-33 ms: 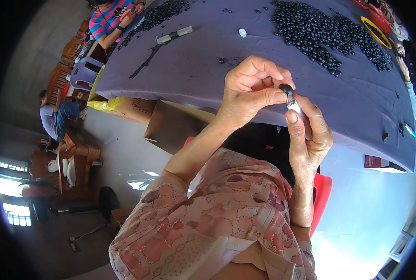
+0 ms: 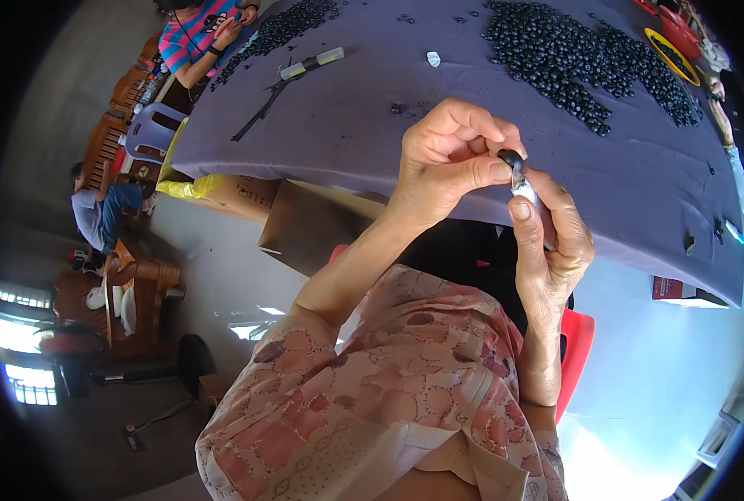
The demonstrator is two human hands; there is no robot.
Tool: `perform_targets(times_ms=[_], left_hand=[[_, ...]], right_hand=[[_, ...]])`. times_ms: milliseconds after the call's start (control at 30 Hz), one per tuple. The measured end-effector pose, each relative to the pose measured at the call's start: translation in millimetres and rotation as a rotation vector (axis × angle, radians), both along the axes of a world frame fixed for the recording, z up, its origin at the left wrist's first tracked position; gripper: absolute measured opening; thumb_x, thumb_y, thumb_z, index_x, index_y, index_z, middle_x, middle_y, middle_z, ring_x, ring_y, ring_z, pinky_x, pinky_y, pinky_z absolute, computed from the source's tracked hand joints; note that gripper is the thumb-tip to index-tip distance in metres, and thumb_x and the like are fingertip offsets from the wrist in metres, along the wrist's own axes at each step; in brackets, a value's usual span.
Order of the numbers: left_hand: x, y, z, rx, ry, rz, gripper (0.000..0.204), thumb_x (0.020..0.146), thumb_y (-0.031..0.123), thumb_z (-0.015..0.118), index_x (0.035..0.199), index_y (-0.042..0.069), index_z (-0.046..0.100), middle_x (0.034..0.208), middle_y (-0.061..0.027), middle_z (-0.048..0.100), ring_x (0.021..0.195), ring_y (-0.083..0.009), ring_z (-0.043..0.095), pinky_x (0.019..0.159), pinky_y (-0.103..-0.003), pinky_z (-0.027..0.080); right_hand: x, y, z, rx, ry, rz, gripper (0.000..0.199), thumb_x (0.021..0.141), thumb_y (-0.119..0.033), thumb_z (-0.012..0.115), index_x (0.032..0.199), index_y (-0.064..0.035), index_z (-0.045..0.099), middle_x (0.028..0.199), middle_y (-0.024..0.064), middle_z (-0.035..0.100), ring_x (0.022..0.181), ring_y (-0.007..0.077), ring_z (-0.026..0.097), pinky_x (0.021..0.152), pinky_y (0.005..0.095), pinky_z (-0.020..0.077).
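Note:
Above the near edge of the table, my left hand [image 2: 451, 167] pinches a small, shiny black round piece [image 2: 511, 158] between thumb and fingertips. My right hand [image 2: 556, 234] is closed on a short tool with a white-wrapped grip [image 2: 524, 192]. A thin, light-coloured tip of this tool reaches up to the black piece and seems to touch it; whether it is a blade I cannot tell. Beyond my hands, a large pile of similar small black pieces [image 2: 556, 63] lies on the purple-grey tablecloth [image 2: 372, 100].
Another black heap [image 2: 293, 23] spreads at the far left, near a person in a striped shirt [image 2: 190, 42]. A dark stick-like tool [image 2: 259, 113] and a clear tube [image 2: 326, 58] lie left. A yellow-rimmed tray [image 2: 673, 57] stands far right. Below the table is a cardboard box [image 2: 305, 225].

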State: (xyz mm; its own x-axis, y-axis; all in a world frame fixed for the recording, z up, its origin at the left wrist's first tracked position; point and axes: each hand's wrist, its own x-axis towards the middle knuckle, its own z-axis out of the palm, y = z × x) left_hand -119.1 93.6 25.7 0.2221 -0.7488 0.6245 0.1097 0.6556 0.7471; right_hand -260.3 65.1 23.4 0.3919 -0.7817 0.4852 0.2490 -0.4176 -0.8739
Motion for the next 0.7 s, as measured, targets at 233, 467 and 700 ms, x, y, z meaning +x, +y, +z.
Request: perform_targets(times_ms=[233, 467, 700], left_hand=[[-1.5, -1.5, -0.9, 0.031, 0.102, -0.107, 0.029, 0.072, -0.005, 0.060, 0.096, 0.008, 0.049, 0.086, -0.0102, 0.055, 0.078, -0.0131, 0.052, 0.070, -0.024, 0.043], [-1.7, -1.4, -0.3, 0.030, 0.093, -0.109, 0.028, 0.072, -0.004, 0.061, 0.095, 0.008, 0.049, 0.087, -0.0103, 0.055, 0.077, -0.0127, 0.053, 0.070, -0.024, 0.043], [-0.2, -1.7, -2.0, 0.027, 0.074, -0.111, 0.028, 0.073, -0.004, 0.060, 0.095, 0.007, 0.048, 0.087, -0.0103, 0.055, 0.076, -0.0123, 0.053, 0.069, -0.024, 0.044]], right_hand=[[0.6, 0.2, -1.3, -0.019, -0.015, 0.001, 0.021, 0.077, -0.007, 0.060, 0.096, -0.0011, 0.059, 0.078, 0.0080, 0.059, 0.068, 0.0119, 0.055, 0.061, 0.0226, 0.0466], [0.1, -0.6, -3.1, -0.023, -0.011, 0.007, 0.021, 0.077, -0.007, 0.060, 0.097, -0.0010, 0.058, 0.079, 0.0084, 0.059, 0.068, 0.0122, 0.055, 0.061, 0.0225, 0.0466], [0.1, -0.5, -2.8, 0.005, -0.014, 0.020, 0.020, 0.078, -0.007, 0.059, 0.097, -0.0012, 0.058, 0.079, 0.0076, 0.059, 0.069, 0.0115, 0.055, 0.061, 0.0226, 0.0467]])
